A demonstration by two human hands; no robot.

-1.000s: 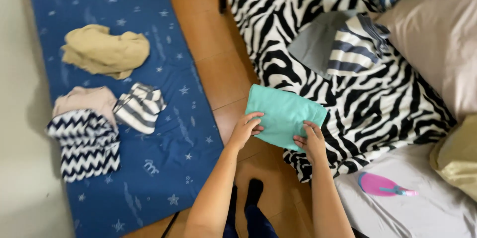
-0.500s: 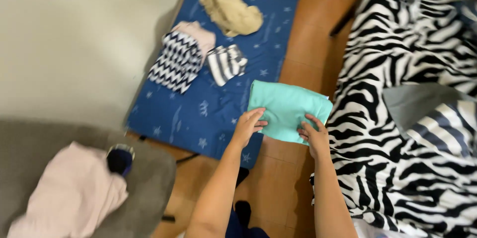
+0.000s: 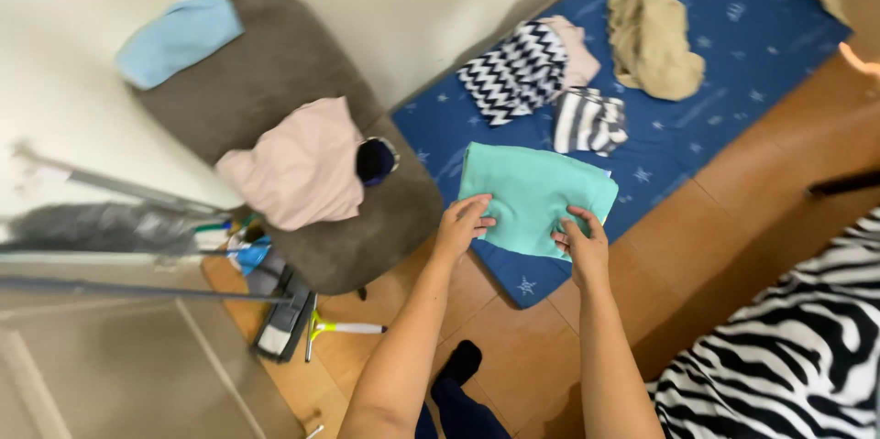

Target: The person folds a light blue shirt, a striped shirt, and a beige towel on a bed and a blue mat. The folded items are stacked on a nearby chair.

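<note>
A folded mint-green cloth (image 3: 534,193) hangs level in front of me, above the near end of a blue star-patterned mat (image 3: 697,100). My left hand (image 3: 463,227) pinches its near left edge and my right hand (image 3: 582,245) pinches its near right edge. On the mat lie a black-and-white zigzag garment (image 3: 513,68) over a pale pink one (image 3: 576,45), a striped folded piece (image 3: 588,119) and a crumpled tan cloth (image 3: 653,40).
A grey padded seat (image 3: 275,82) to the left carries a pink garment (image 3: 301,164), a light blue cloth (image 3: 179,36) and a dark small item (image 3: 376,160). Mops and cleaning tools (image 3: 284,311) lie on the wooden floor (image 3: 733,219). A zebra-print cover (image 3: 797,356) fills the lower right.
My view has swung left from the zebra cover to the mat and the grey seat. Both hands keep hold of the mint-green cloth, which is now over the mat's near end.
</note>
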